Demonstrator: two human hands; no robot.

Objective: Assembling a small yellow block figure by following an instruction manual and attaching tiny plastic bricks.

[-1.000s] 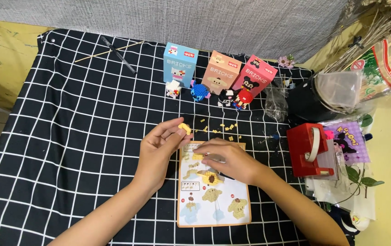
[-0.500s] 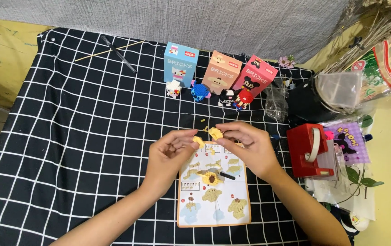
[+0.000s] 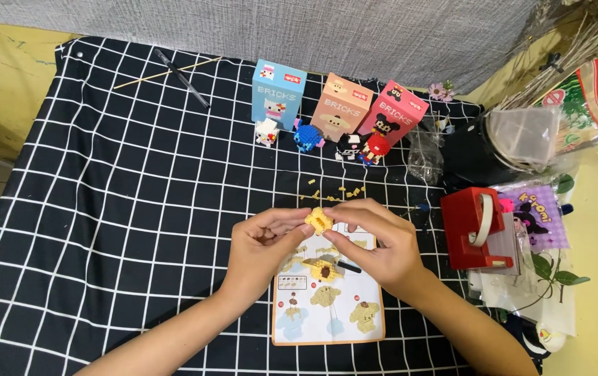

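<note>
Pinching one yellow brick piece (image 3: 318,220) — left hand (image 3: 261,247), right hand (image 3: 375,240) — its underside hidden by fingertips.

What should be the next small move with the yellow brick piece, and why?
Probably lower the yellow brick assembly toward the instruction sheet and compare: both the left hand and right hand pinch it just above the sheet, and loose yellow bricks lie beyond.

I list: yellow brick piece (image 3: 318,219); black cloth (image 3: 104,209), white grid; blue box (image 3: 279,94), peach box (image 3: 341,106), pink box (image 3: 392,113) at far edge; red tape dispenser (image 3: 476,228) at right edge.
</note>
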